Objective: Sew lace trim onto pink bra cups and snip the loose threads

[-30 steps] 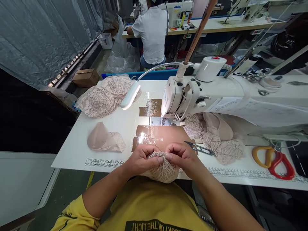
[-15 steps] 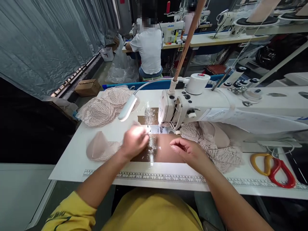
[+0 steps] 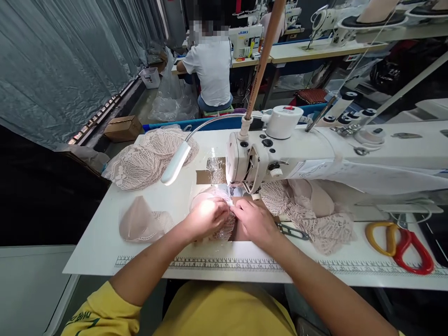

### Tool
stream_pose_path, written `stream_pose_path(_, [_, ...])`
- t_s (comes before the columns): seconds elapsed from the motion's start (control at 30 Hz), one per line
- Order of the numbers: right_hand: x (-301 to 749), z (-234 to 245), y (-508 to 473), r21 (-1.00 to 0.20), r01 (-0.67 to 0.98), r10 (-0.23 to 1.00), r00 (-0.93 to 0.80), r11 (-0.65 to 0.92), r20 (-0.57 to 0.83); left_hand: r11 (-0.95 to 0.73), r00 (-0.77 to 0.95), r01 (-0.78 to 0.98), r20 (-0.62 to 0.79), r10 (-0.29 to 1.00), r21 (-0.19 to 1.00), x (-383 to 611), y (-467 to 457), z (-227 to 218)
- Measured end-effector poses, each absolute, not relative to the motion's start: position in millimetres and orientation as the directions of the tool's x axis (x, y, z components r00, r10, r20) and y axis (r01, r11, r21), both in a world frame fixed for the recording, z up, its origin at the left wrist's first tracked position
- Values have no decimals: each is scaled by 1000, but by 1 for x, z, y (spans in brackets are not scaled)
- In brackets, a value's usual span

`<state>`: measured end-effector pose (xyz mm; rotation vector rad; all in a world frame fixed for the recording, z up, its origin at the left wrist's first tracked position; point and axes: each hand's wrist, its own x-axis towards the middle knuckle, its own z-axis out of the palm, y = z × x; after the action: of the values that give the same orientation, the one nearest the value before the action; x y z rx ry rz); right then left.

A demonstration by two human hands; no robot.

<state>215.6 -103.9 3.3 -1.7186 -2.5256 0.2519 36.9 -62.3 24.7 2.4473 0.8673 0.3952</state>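
A beige lace bra cup piece (image 3: 226, 227) lies under the sewing machine's needle area (image 3: 231, 190), lit by the lamp. My left hand (image 3: 209, 217) is closed on its near edge, fingers pinched together. From the other side my right hand (image 3: 252, 219) pinches the same edge, close to the left fingertips. Part of the piece is hidden beneath my left hand. A dark slotted metal tool (image 3: 293, 231) lies on the table beside my right wrist; its other end is covered.
Stacked lace cups (image 3: 140, 163) and a single cup piece (image 3: 140, 221) are on the left. More lace pieces (image 3: 311, 210) lie under the machine arm (image 3: 315, 144). Scissors (image 3: 402, 245) rest at right. A lamp (image 3: 177, 163) hangs over the table; a person (image 3: 213, 70) sits ahead.
A lace cup piece is now at the needle, where the brown plate was bare. My right hand has moved left and up to meet my left hand. The slotted tool now shows.
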Motion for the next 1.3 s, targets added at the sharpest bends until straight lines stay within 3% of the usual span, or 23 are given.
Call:
stream_pose_path(0.1, [213, 5, -102, -132, 933, 938, -343, 336, -36, -736, 727, 500, 240, 643, 456, 37, -54, 2])
stream_pose_path(0.2, [212, 6, -99, -114, 946, 950, -310, 304, -36, -777, 732, 515, 286, 619, 363, 40, -47, -19])
stream_pose_path(0.5, [209, 2, -93, -113, 967, 974, -228, 227, 5, -790, 736, 470, 319, 597, 393, 42, -28, -27])
stream_pose_path(0.93, [210, -1, -94, -105, 964, 968, -249, 245, -24, -808, 730, 472, 358, 582, 352, 39, -21, -32])
stream_pose_path(1.3, [214, -20, -95, -114, 950, 946, -267, 291, 185, -747, 711, 632, 229, 665, 206, 36, -28, -21])
